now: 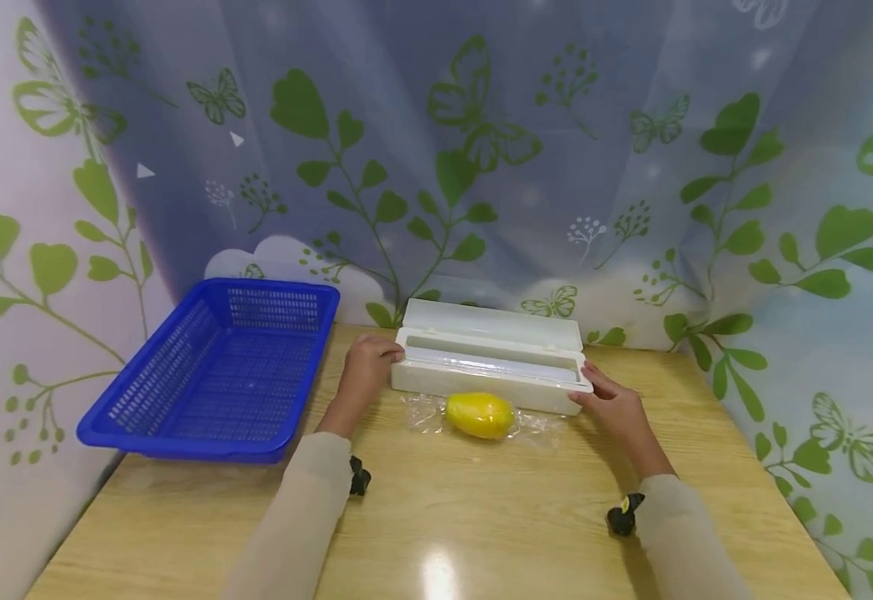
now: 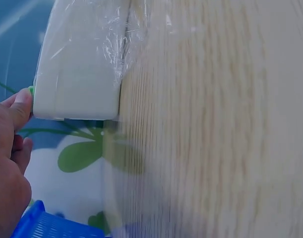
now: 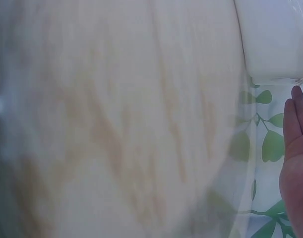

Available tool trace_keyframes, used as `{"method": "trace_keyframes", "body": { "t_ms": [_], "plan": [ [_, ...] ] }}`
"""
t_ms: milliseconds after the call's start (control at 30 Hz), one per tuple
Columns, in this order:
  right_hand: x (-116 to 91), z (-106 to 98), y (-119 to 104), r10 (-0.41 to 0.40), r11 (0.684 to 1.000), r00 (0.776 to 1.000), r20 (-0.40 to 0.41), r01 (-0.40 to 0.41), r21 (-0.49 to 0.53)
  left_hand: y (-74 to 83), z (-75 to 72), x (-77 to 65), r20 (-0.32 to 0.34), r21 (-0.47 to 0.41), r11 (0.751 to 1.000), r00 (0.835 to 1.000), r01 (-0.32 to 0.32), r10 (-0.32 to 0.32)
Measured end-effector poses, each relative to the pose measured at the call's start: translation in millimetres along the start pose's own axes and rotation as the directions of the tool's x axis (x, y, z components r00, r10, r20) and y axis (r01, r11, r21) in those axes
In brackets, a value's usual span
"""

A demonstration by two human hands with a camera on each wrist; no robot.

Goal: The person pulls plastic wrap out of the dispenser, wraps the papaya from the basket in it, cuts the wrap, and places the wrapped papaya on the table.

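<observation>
A white cling film dispenser (image 1: 481, 380) stands on the table with its lid (image 1: 492, 323) raised at the back and a film roll (image 1: 492, 365) inside. At its left end, my left hand (image 1: 367, 367) pinches the upper edge; a bit of green (image 2: 31, 90) shows by the thumb in the left wrist view. My right hand (image 1: 616, 408) grips the right end, thumb at the front, with fairly straight fingers against the end face. A yellow mango-like fruit (image 1: 480, 415) lies before the dispenser, with clear film (image 1: 537, 427) around it. Film also clings to the dispenser's front (image 2: 87, 54).
To the left stands a blue plastic basket (image 1: 309, 367) with perforated walls. Behind the wooden table (image 1: 481, 517) hangs a curtain (image 1: 421, 125) with leaves and butterflies, close to the dispenser's back.
</observation>
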State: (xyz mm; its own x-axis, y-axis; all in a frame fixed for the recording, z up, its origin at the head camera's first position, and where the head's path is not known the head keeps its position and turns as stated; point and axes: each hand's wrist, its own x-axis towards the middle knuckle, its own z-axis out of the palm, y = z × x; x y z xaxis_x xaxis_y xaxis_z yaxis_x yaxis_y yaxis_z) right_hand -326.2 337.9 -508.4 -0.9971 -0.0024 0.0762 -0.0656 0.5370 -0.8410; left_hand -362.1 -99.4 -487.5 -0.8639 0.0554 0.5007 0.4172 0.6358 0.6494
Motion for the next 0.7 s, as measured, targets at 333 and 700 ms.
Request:
{"method": "trace_keyframes", "body": {
  "t_ms": [333, 700],
  "plan": [
    [-4.5, 1.7, -2.9, -0.002, 0.998, 1.0, 0.025, 0.004, -0.067, -2.3, 2.9, -9.5, -0.005, -0.025, 1.0, 1.0, -0.011, 0.011],
    [-6.3, 0.4, -9.7, -0.083, 0.977, 0.994, 0.067, 0.094, -0.193, 6.2, -0.6, -14.2, 0.119, 0.163, 0.986, 0.993, -0.032, 0.012]
  ]
}}
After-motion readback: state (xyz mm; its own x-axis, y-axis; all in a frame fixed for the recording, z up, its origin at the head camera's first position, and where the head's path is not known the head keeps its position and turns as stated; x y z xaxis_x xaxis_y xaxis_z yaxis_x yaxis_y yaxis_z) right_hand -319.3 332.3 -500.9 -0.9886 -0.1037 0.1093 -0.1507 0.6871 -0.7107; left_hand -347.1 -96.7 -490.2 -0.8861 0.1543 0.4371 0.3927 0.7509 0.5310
